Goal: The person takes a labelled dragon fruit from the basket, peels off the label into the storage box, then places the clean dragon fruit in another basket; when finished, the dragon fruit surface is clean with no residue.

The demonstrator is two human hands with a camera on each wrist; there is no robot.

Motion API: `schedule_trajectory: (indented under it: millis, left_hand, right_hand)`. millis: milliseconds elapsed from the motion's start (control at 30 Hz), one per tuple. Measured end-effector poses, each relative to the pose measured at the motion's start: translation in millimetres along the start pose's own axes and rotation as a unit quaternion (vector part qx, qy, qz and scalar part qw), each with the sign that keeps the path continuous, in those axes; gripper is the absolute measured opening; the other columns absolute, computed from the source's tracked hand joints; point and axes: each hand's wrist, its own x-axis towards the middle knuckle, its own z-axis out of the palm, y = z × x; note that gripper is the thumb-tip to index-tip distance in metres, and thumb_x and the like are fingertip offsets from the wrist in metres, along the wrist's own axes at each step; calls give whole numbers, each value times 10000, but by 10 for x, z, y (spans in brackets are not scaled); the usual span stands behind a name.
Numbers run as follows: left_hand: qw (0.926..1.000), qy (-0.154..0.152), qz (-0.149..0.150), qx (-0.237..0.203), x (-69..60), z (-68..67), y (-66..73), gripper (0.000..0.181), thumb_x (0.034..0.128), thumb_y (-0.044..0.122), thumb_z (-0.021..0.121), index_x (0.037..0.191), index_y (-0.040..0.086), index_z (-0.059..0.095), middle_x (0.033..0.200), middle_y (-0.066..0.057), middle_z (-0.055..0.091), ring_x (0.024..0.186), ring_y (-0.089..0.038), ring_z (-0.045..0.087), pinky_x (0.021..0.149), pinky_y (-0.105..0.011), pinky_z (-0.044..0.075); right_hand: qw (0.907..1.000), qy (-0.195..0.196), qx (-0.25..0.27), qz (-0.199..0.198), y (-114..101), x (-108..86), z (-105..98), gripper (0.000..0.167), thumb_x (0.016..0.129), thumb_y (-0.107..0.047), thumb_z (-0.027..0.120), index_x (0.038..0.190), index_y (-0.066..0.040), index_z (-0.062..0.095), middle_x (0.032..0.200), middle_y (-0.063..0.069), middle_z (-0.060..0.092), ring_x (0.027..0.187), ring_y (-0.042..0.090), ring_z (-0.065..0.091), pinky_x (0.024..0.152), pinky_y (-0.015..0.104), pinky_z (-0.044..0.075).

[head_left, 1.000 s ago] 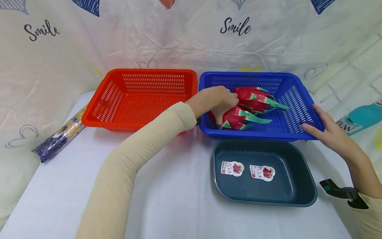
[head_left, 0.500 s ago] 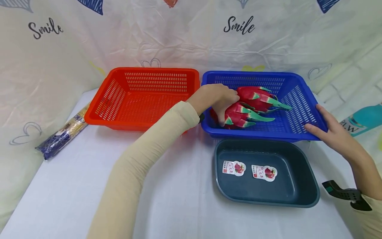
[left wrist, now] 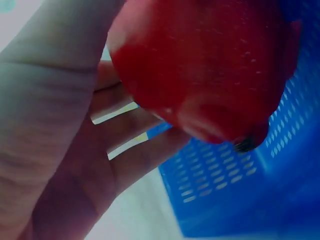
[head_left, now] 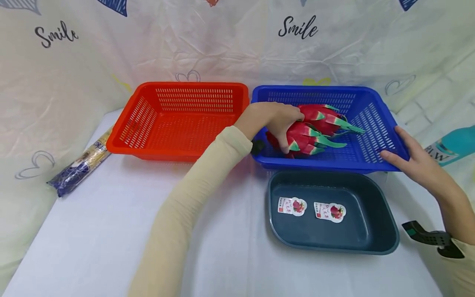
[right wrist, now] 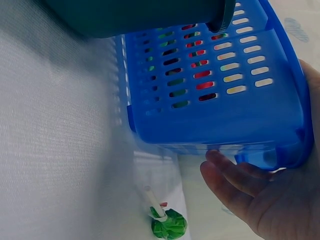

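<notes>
Two pink-red dragon fruits with green leaf tips lie in the blue slotted basket. My left hand grips the near dragon fruit, thumb on the near side. In the left wrist view its smooth red end sits between thumb and fingers, just over the basket's slotted wall. Directly behind is the far dragon fruit, close to my left fingertips. At the basket's right front corner, my right hand holds the rim, thumb inside; the right wrist view has its fingers curled under the rim outside.
An orange-red basket stands left of the blue one. In front is a dark teal tray with two dragon-fruit stickers inside. A pasta packet lies far left. The right wrist view shows a green-wrapped lollipop.
My left hand and the near dragon fruit have shifted slightly right inside the blue basket. My right hand keeps its hold on the rim. The head view has tilted a little.
</notes>
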Motion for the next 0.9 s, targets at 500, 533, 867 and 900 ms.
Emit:
schedule_trajectory:
  millis: [500, 533, 867, 900]
  left_hand:
    - [9953, -15, 292, -925, 55, 135, -131, 943, 718, 517, 791, 1452, 164, 314, 1404, 29, 454, 1294, -104, 407, 1044, -249, 451]
    - [9956, -104, 244, -900, 61, 133, -133, 945, 721, 513, 790, 1453, 166, 304, 1403, 32, 454, 1293, -103, 408, 1058, -253, 440]
    - [9923, -461, -15, -1152, 48, 137, -128, 996, 727, 492, 795, 1482, 210, 209, 1444, 22, 406, 1324, -117, 384, 1065, -281, 447]
    - [9909, -505, -67, -1248, 46, 140, -140, 1017, 725, 493, 797, 1493, 227, 186, 1459, 21, 388, 1336, -122, 373, 1067, -289, 449]
  right_hand:
    - [9998, -48, 159, 86, -4, 28, -13, 833, 1005, -318, 454, 1533, -239, -185, 1583, 274, -167, 1362, 654, 7, 981, 806, 90]
    - [9998, -42, 171, 92, 0, 33, -15, 833, 1004, -319, 457, 1532, -253, -184, 1584, 272, -167, 1363, 653, 5, 984, 805, 88]
    - [9999, -58, 106, 119, 10, 39, -25, 843, 1002, -334, 454, 1533, -217, -190, 1581, 274, -177, 1367, 650, -4, 992, 808, 76]
    - [9999, -61, 119, 106, 7, 37, -28, 841, 1002, -335, 454, 1533, -220, -189, 1583, 266, -180, 1369, 648, -11, 990, 810, 71]
